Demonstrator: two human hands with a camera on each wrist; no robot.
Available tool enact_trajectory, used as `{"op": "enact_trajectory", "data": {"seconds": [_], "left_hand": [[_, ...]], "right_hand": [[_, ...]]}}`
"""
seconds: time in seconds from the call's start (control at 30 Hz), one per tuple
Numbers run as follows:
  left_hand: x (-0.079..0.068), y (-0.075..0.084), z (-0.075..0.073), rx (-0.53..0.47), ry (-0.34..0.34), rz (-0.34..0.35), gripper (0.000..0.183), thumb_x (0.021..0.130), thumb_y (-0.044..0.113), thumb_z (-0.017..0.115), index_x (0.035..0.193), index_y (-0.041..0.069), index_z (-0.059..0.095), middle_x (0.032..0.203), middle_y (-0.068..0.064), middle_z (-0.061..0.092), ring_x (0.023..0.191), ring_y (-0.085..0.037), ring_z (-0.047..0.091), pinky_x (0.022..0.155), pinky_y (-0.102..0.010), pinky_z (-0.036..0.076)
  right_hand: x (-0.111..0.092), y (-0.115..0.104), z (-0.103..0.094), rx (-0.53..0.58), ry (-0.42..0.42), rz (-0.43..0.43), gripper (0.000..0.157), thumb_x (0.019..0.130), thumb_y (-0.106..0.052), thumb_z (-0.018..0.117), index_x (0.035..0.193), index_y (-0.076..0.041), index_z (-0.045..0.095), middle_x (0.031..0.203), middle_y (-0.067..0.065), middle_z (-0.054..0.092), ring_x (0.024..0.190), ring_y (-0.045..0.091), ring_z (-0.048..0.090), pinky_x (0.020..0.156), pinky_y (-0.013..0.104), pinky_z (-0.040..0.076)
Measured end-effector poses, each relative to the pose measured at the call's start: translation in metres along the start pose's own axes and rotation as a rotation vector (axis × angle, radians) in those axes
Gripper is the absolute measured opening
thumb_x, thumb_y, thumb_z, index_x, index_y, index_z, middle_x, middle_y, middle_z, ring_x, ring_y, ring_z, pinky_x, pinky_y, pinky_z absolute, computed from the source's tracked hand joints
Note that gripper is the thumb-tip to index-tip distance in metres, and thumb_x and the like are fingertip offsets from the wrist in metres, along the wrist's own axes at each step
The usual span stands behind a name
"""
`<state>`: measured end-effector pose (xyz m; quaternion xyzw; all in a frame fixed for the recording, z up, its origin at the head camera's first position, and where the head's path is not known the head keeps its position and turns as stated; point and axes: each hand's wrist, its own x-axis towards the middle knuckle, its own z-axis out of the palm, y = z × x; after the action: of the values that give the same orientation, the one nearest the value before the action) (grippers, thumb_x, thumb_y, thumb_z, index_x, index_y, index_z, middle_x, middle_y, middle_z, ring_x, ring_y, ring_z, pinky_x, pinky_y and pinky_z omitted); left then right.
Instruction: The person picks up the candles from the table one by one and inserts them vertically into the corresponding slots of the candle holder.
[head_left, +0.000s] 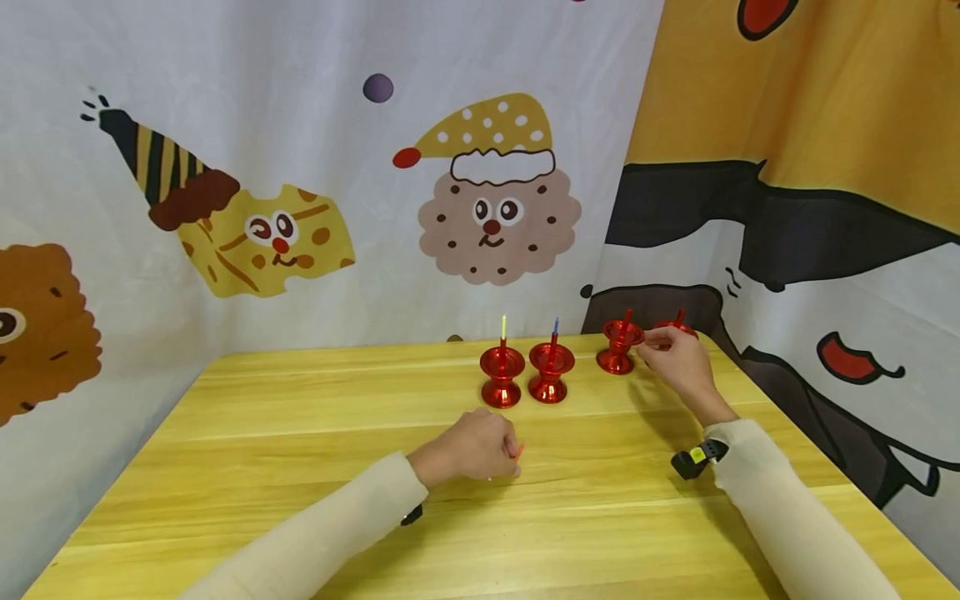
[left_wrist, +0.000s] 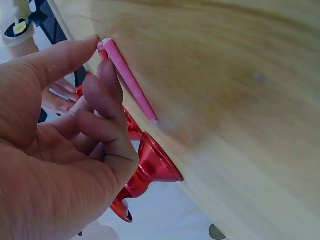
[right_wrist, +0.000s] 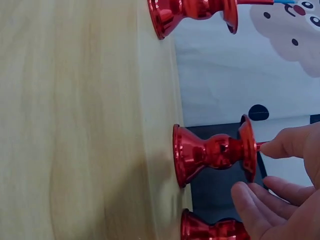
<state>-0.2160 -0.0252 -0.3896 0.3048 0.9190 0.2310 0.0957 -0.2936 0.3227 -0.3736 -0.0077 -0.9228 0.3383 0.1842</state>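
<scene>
My left hand (head_left: 480, 446) pinches thin candles between thumb and fingertips over the front middle of the table. One is a pink candle (left_wrist: 131, 82); the end of a red one (left_wrist: 102, 51) shows beside it. At the back right, my right hand (head_left: 678, 362) reaches to a shiny red candle holder (right_wrist: 215, 151). Its thumb overlaps the holder's red stem, with the other fingers loosely bent by the dish rim. A fourth red holder (right_wrist: 212, 227) stands beside this one, partly hidden behind the hand in the head view.
Two more red holders stand at the back middle, the left one (head_left: 501, 392) bearing a yellow candle (head_left: 504, 326), the right one (head_left: 548, 389) a blue candle (head_left: 556, 326). Behind the wooden table (head_left: 300, 417) hangs a curtain (head_left: 300, 100) with cartoon prints.
</scene>
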Motion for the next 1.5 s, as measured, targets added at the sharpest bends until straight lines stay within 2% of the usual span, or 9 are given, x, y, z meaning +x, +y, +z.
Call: {"op": "enact_trajectory", "data": {"seconds": [0.23, 0.33, 0.47, 0.67, 0.87, 1.07, 1.17, 1.33, 1.5], "left_hand": [[0.005, 0.002, 0.002, 0.013, -0.006, 0.0, 0.011, 0.079, 0.01, 0.075, 0.074, 0.018, 0.069, 0.07, 0.011, 0.063, 0.046, -0.003, 0.056, 0.05, -0.019, 0.048], [0.008, 0.004, 0.002, 0.025, -0.015, 0.008, 0.014, 0.077, 0.006, 0.072, 0.071, 0.018, 0.069, 0.071, 0.009, 0.065, 0.044, -0.003, 0.055, 0.049, -0.019, 0.047], [0.01, 0.007, 0.002, 0.025, -0.022, 0.021, 0.018, 0.078, 0.008, 0.074, 0.065, 0.019, 0.067, 0.065, 0.011, 0.062, 0.047, -0.004, 0.053, 0.046, -0.02, 0.044], [0.01, 0.007, 0.001, -0.005, -0.03, 0.026, 0.02, 0.08, 0.014, 0.076, 0.062, 0.02, 0.068, 0.056, 0.013, 0.058, 0.037, -0.004, 0.051, 0.039, -0.017, 0.038], [0.013, 0.001, -0.004, -0.058, 0.004, 0.101, 0.013, 0.079, 0.012, 0.068, 0.069, 0.02, 0.07, 0.053, 0.014, 0.055, 0.036, -0.001, 0.044, 0.039, -0.017, 0.039], [0.014, -0.002, -0.008, -0.218, -0.023, 0.071, 0.007, 0.079, 0.013, 0.068, 0.077, 0.018, 0.071, 0.068, 0.011, 0.064, 0.042, -0.008, 0.056, 0.044, -0.024, 0.05], [0.015, -0.005, -0.009, -0.282, -0.024, 0.081, 0.005, 0.079, 0.012, 0.069, 0.082, 0.015, 0.072, 0.072, 0.008, 0.066, 0.047, -0.008, 0.057, 0.044, -0.026, 0.05], [0.017, -0.01, -0.013, -0.35, -0.015, 0.131, 0.014, 0.082, 0.014, 0.069, 0.094, 0.009, 0.074, 0.08, 0.007, 0.069, 0.059, -0.008, 0.06, 0.046, -0.024, 0.047], [0.022, -0.011, -0.014, -0.368, 0.031, 0.159, 0.015, 0.084, 0.015, 0.068, 0.096, 0.009, 0.075, 0.083, 0.01, 0.069, 0.069, -0.006, 0.06, 0.056, -0.022, 0.047]], "right_hand": [[0.009, 0.002, 0.012, 0.006, -0.019, 0.007, 0.058, 0.091, -0.027, 0.07, 0.136, 0.005, 0.051, 0.133, 0.026, 0.056, 0.112, 0.042, 0.06, 0.09, 0.054, 0.048], [0.015, 0.001, 0.019, 0.006, -0.041, 0.028, 0.069, 0.09, -0.032, 0.07, 0.143, 0.004, 0.044, 0.141, 0.026, 0.049, 0.121, 0.044, 0.052, 0.099, 0.056, 0.041], [0.025, 0.002, 0.03, 0.022, -0.056, 0.061, 0.08, 0.089, -0.039, 0.071, 0.149, 0.001, 0.036, 0.146, 0.025, 0.043, 0.129, 0.045, 0.043, 0.105, 0.056, 0.036], [0.035, 0.004, 0.041, 0.04, -0.071, 0.084, 0.086, 0.088, -0.044, 0.071, 0.151, -0.001, 0.032, 0.148, 0.025, 0.041, 0.132, 0.044, 0.041, 0.105, 0.057, 0.036], [0.035, 0.001, 0.038, 0.038, -0.09, 0.08, 0.087, 0.088, -0.046, 0.07, 0.151, 0.0, 0.031, 0.147, 0.026, 0.041, 0.131, 0.044, 0.041, 0.105, 0.057, 0.037], [0.031, 0.004, 0.035, 0.015, -0.123, 0.048, 0.088, 0.088, -0.046, 0.07, 0.151, 0.001, 0.031, 0.148, 0.027, 0.04, 0.131, 0.046, 0.041, 0.105, 0.057, 0.037], [0.028, 0.003, 0.034, 0.008, -0.143, 0.043, 0.09, 0.088, -0.048, 0.071, 0.151, 0.001, 0.031, 0.148, 0.027, 0.04, 0.131, 0.046, 0.042, 0.105, 0.057, 0.037], [0.021, -0.001, 0.031, -0.025, -0.163, 0.01, 0.089, 0.087, -0.049, 0.071, 0.149, 0.003, 0.034, 0.146, 0.028, 0.042, 0.13, 0.047, 0.042, 0.105, 0.059, 0.036], [0.015, -0.004, 0.026, -0.056, -0.195, -0.011, 0.091, 0.085, -0.053, 0.071, 0.147, 0.003, 0.036, 0.143, 0.028, 0.046, 0.129, 0.047, 0.043, 0.104, 0.061, 0.035]]}}
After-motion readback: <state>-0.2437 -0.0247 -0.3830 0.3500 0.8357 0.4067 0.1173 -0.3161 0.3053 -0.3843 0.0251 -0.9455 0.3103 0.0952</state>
